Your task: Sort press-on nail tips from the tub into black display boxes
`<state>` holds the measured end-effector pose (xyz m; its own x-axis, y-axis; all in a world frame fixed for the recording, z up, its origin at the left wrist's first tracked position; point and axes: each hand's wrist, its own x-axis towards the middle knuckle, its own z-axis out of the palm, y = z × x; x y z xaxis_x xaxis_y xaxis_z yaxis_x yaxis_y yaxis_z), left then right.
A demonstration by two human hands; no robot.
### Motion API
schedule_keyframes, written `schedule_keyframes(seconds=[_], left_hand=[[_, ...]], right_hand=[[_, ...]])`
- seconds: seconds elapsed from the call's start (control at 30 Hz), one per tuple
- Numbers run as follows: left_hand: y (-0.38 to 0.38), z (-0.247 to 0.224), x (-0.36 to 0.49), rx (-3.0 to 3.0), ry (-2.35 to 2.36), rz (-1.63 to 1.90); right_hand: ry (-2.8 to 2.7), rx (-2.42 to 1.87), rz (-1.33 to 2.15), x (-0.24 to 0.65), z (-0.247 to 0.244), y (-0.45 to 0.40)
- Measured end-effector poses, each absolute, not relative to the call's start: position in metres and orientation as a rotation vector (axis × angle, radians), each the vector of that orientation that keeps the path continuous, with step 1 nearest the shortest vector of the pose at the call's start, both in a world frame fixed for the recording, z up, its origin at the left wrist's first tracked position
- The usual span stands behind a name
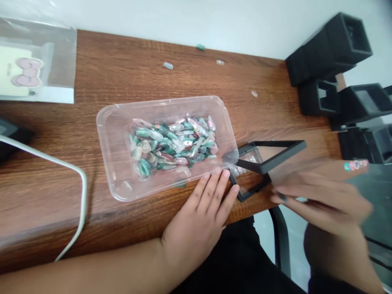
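A clear plastic container (107, 151) on the wooden table holds many green, pink and clear press-on nails (171, 143). My left hand (202, 212) lies flat, fingers stretched, its fingertips at the container's near edge and beside a black frame. That black hinged frame (266, 165) stands unfolded right of the container, with clear nails (249, 159) inside it. Right of the frame is my right hand (324, 200), blurred by motion; its thumb and finger pinch a small dark green nail (282, 197).
Stacks of black frames (324, 53) stand at the back right. Loose nails (168, 65) lie behind the container. A plastic packet with a pink bow (29, 72) is at the back left, and a white cable (83, 196) curves at the left.
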<state>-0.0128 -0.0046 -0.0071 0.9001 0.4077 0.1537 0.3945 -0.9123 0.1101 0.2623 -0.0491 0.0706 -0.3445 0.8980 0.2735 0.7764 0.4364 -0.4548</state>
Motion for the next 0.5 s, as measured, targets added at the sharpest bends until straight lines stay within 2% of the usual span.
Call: schedule_keyframes(seconds=[0.13,0.5], left_hand=[[-0.001,-0.003,-0.013,3.008,0.612,0.210],[-0.001,-0.002,-0.013,2.999,0.606,0.224]], right_hand=[[-2.345,-1.392,0.210,0.251,0.036,-0.035],[-2.376,-1.308,0.199,0.249,0.036,-0.030]])
